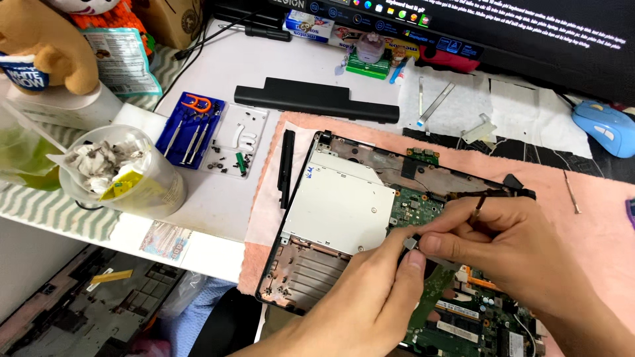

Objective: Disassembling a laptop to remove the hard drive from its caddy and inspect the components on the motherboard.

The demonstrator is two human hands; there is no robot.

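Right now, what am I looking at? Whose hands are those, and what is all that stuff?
This picture comes from a camera worn on a person's head, looking down at their own two bare hands. On the pink mat lies an opened laptop with its green board and a silver drive showing. The left hand and the right hand meet over the board, pinching a small grey part; the right hand also holds a thin tool. Nearby sit a long black battery, a blue screwdriver set, a tray of screws, a cup of crumpled tissue and a blue mouse.
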